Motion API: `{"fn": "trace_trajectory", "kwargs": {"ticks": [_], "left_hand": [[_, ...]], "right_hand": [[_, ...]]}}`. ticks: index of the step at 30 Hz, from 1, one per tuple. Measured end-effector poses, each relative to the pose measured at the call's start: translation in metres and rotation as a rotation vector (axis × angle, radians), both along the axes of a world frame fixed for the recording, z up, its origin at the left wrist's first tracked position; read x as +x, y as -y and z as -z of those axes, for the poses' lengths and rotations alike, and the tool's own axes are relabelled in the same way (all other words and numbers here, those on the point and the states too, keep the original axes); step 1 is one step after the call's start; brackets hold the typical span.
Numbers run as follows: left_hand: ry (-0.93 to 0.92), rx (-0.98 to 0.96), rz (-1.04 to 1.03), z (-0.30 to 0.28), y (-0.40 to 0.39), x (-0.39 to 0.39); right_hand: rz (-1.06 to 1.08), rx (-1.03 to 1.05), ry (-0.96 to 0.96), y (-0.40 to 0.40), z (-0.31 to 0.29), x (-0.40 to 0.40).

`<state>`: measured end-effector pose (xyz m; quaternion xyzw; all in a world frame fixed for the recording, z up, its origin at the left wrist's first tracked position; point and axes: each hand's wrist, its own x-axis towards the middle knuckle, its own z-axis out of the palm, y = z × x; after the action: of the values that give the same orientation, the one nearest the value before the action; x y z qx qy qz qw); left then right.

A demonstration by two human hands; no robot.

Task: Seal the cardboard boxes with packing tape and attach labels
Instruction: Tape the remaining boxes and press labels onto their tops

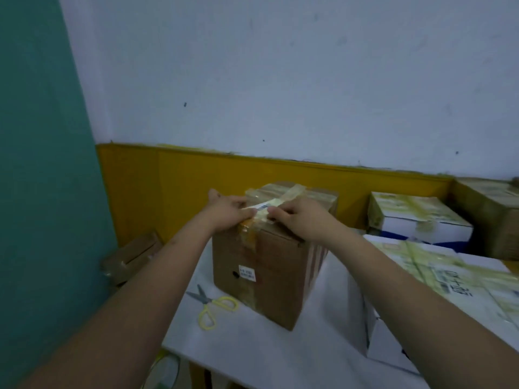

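A brown cardboard box [269, 265] stands on the white table [252, 346], its top crossed with yellowish packing tape [295, 190]. A small white sticker [247, 273] is on its front face. My left hand [227, 211] and my right hand [302, 216] are both at the near top edge of the box. Their fingertips pinch a white label strip [262, 206] that lies across the tape there. Most of the label is hidden by my fingers.
Yellow-handled scissors [213, 304] lie on the table left of the box. A taped white box [438, 299] sits at the right, with another taped box [415, 220] and a brown carton [494, 214] behind it. Flattened cardboard [132, 256] leans by the green wall.
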<state>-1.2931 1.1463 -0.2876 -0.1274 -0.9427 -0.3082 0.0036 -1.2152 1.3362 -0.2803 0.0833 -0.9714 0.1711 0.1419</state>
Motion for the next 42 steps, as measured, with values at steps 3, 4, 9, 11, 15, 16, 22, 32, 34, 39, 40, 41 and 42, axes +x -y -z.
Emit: {"fn": "trace_trajectory", "kwargs": {"ticks": [3,4,9,11,15,16,22,32,34,39,40,41,42], "left_hand": [[0.168,-0.292,-0.029,-0.027,-0.004,-0.008],[0.185,-0.333,-0.020,-0.031,-0.008,-0.013],[0.204,-0.318,0.051,-0.018,-0.036,-0.053],[0.206,-0.283,0.071,-0.013,-0.041,-0.065],[0.243,-0.216,0.063,-0.011,-0.043,-0.076],[0.235,-0.212,0.058,-0.011,-0.044,-0.076],[0.376,-0.089,0.096,-0.016,-0.021,-0.073],[0.355,0.335,0.021,-0.004,0.011,-0.040],[0.221,0.438,-0.038,0.010,0.040,-0.018],[-0.155,0.495,-0.434,0.077,0.126,0.054],[-0.200,0.508,-0.553,0.094,0.137,0.073],[-0.209,0.522,-0.654,0.112,0.146,0.089],[-0.176,0.537,-0.740,0.132,0.154,0.100]], "right_hand": [[0.117,-0.063,0.232,-0.032,-0.011,-0.021],[0.155,-0.095,0.312,-0.037,-0.010,-0.027],[0.394,-0.172,0.290,-0.048,0.009,-0.060],[0.461,-0.464,0.329,-0.049,0.011,-0.064],[0.449,-0.660,0.347,-0.051,0.010,-0.064],[0.450,-0.667,0.340,-0.050,0.010,-0.065],[0.391,-0.886,0.387,-0.049,0.027,-0.034],[0.350,-0.611,0.186,-0.029,0.005,-0.004],[0.274,-0.324,0.003,-0.015,-0.012,0.005],[-0.052,-0.329,-0.490,0.063,-0.022,0.032],[-0.155,-0.359,-0.501,0.086,-0.013,0.041],[-0.234,-0.359,-0.463,0.107,0.001,0.047],[-0.283,-0.343,-0.399,0.125,0.020,0.051]]}}
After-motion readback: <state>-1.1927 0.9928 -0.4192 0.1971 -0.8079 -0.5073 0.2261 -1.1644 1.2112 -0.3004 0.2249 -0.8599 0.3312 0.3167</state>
